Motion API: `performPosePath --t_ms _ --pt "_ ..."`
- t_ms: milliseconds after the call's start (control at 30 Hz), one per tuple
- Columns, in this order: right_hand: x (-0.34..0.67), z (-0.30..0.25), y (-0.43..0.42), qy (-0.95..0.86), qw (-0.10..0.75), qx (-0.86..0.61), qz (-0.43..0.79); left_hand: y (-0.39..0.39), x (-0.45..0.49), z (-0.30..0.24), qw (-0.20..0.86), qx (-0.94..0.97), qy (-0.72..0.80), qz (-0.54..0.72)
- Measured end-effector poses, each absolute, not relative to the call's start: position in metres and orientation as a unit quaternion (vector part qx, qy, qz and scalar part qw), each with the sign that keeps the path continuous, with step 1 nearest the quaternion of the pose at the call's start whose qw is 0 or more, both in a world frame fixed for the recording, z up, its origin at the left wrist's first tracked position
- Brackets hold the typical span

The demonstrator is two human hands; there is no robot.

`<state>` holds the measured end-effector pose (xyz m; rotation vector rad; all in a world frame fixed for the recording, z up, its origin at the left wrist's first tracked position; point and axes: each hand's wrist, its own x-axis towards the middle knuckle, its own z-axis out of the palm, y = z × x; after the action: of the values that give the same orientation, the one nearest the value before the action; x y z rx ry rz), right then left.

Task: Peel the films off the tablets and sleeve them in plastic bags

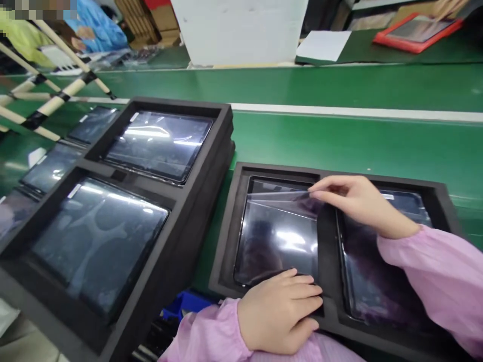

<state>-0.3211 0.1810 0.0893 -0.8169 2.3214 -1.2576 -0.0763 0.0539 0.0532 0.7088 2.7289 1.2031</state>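
A black foam tray (328,251) lies in front of me, holding a dark glossy tablet (277,246) in its left slot and a second tablet (381,281) in its right slot. My right hand (358,203) pinches a thin clear film (279,201) at the top edge of the left tablet. The film is lifted from the glass along that edge. My left hand (277,314) lies across the tablet's near edge, fingers closed together. My pink sleeves cover both forearms and part of the right tablet.
To the left, a larger black foam tray (151,296) holds several tablets. A green conveyor belt (339,146) runs behind. A blue bin (184,304) sits below the trays. Farther back are a white box (237,25), white paper (323,45), and a red-framed tablet (417,32).
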Motion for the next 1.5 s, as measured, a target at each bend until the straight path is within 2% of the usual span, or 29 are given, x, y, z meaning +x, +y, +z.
performPosePath --t_ms 300,400,733,1333,1500 --pt "-0.334 0.083 0.186 0.794 0.237 -0.224 -0.513 0.051 -0.078 0.047 0.021 0.257 0.89 0.376" --pt "-0.333 0.084 0.185 0.808 0.222 -0.209 -0.504 0.05 -0.076 0.045 0.007 0.256 0.892 0.372" --pt "-0.339 0.088 0.184 0.808 0.268 -0.175 -0.494 0.048 -0.078 0.046 -0.022 0.262 0.893 0.365" --pt "-0.331 0.092 0.177 0.816 0.249 -0.174 -0.492 0.047 -0.071 0.046 0.01 0.233 0.887 0.398" --pt "-0.326 0.086 0.18 0.802 0.247 -0.189 -0.51 0.04 -0.068 0.053 -0.003 0.142 0.906 0.399"
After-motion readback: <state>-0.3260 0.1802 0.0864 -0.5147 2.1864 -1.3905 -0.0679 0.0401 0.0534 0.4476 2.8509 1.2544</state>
